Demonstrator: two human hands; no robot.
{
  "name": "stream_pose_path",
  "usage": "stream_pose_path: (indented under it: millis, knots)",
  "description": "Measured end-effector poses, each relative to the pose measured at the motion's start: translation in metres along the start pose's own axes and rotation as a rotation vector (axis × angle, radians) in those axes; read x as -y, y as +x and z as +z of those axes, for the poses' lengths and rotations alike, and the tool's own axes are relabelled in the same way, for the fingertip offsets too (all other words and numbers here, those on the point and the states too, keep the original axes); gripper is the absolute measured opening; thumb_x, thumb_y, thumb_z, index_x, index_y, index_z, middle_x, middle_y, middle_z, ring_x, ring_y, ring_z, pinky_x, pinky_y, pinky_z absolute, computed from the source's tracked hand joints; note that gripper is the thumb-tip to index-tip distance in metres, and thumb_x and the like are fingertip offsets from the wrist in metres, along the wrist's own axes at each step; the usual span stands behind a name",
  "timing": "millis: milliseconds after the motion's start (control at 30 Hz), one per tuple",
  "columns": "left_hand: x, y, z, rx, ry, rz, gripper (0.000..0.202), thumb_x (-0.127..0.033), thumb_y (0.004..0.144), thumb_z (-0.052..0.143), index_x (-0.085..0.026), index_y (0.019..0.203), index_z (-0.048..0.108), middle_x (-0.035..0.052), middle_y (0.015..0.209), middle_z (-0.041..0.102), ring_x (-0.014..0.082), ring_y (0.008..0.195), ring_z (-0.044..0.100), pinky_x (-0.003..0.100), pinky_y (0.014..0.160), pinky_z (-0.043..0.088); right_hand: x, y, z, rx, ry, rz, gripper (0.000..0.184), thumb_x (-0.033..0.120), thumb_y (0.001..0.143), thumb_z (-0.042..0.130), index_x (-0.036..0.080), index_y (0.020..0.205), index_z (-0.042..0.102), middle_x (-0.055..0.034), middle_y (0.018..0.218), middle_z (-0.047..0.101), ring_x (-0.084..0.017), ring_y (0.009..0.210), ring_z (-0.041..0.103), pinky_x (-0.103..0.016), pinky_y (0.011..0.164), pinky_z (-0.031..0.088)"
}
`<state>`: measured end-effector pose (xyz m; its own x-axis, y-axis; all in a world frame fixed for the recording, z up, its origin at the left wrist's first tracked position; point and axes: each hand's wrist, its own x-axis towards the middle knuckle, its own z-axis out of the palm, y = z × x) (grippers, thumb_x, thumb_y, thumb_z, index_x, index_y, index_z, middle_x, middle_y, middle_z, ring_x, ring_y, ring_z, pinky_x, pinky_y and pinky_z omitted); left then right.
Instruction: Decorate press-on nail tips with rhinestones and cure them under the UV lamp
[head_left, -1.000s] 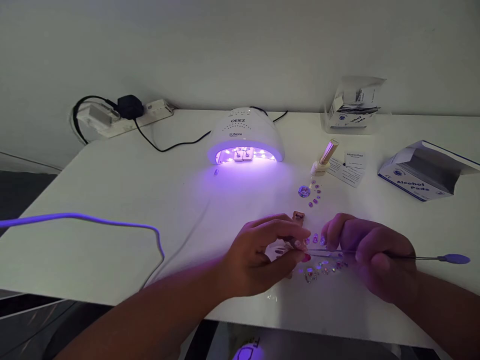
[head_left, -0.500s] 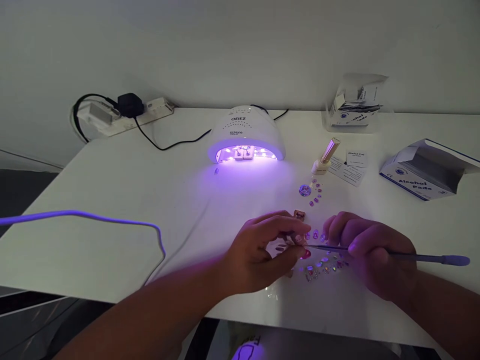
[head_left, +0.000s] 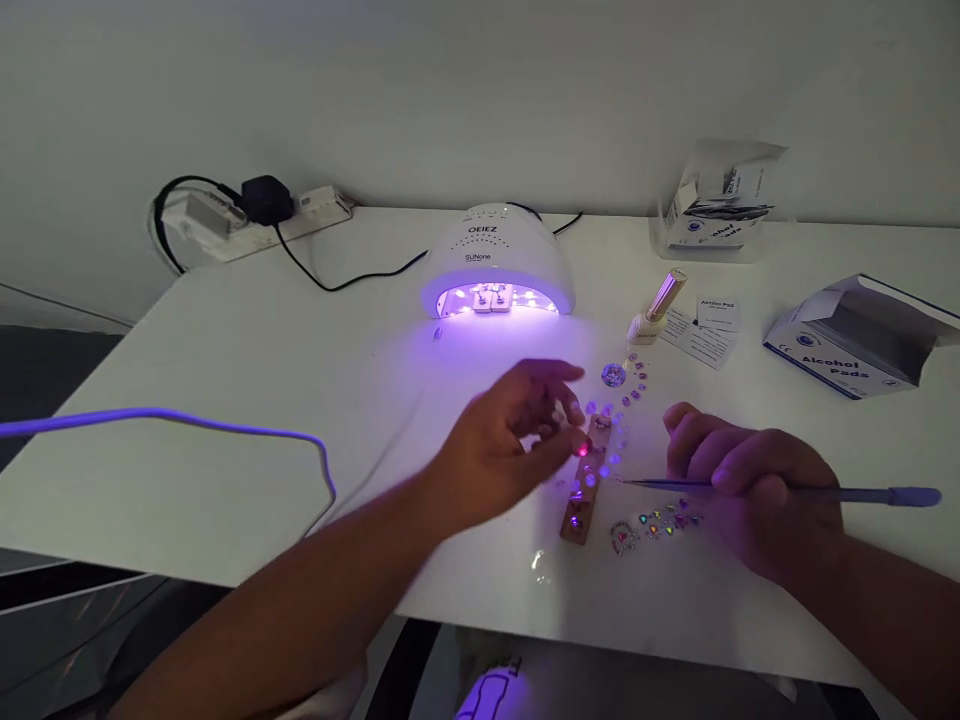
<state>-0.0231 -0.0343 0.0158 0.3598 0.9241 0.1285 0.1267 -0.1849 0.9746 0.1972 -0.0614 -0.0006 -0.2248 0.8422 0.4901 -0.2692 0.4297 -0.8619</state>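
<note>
My left hand (head_left: pixel 506 445) is raised over the table with its fingers apart. A glossy red spot shows at its thumb tip, and I cannot make out whether it is the nail or a small piece. Below and to its right is a slim brown strip holder (head_left: pixel 576 525) with small shiny fittings, and pale translucent nail tips (head_left: pixel 616 445) are fanned around it. My right hand (head_left: pixel 757 490) is closed around a thin nail-art tool (head_left: pixel 862 495) with a purple end. The tool's fine tip points left, near the nail tips. Sparkly gems (head_left: pixel 664 520) lie below it.
A lit nail lamp (head_left: pixel 495 255) stands at the back. A polish bottle (head_left: pixel 656 308), a round jewel (head_left: pixel 613 375) and paper packets (head_left: pixel 701 335) lie to its right. An alcohol pads box (head_left: pixel 844 350) lies farther right. A purple cable (head_left: pixel 165 413) crosses the left.
My left hand has moved up and left, away from the tool tip, and its fingers have spread. The brown strip holder is now uncovered. My right hand has stayed nearly in place.
</note>
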Motion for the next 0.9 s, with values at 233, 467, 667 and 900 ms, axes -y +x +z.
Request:
stream_pose_path:
  millis: [233,467,667,900]
  knots:
    - [0.009,0.024,-0.042,-0.150,0.518,-0.067,0.052,-0.028,0.080,0.063,-0.020,0.128,0.046,0.0081,0.111,0.058,0.0173,0.087,0.059,0.028,0.064,0.053,-0.012,0.006,-0.008,-0.063,0.093,0.092,0.020,0.033,0.090,0.053,0.023,0.078,0.066,0.0007,0.057,0.057,-0.015,0.057,0.053,-0.037,0.066,0.045]
    - [-0.021,-0.001,-0.040,-0.074,0.855,0.035,0.025,-0.025,0.081,0.052,-0.017,0.103,0.058,0.0049,0.096,0.062,0.0177,0.081,0.056,0.032,0.069,0.048,-0.019,0.011,-0.014,-0.069,0.107,0.131,0.019,0.033,0.089,0.056,0.022,0.075,0.064,0.0013,0.054,0.057,-0.015,0.055,0.054,-0.033,0.059,0.044]
    - [-0.015,-0.047,-0.001,0.316,1.018,-0.203,0.044,-0.056,0.070,0.066,-0.016,0.088,0.059,0.0054,0.084,0.063,0.0217,0.075,0.057,0.033,0.061,0.043,-0.020,0.014,-0.016,-0.042,0.145,0.139,0.016,0.033,0.087,0.059,0.021,0.079,0.066,0.0008,0.055,0.059,-0.014,0.054,0.053,-0.030,0.052,0.042]
    - [0.002,-0.056,0.030,0.233,1.071,-0.183,0.028,-0.044,0.074,0.063,-0.017,0.079,0.058,0.0047,0.081,0.063,0.0205,0.076,0.057,0.029,0.059,0.041,-0.017,0.008,-0.013,-0.010,0.153,0.164,0.015,0.035,0.086,0.061,0.022,0.079,0.066,0.0010,0.057,0.059,-0.014,0.054,0.053,-0.030,0.052,0.041]
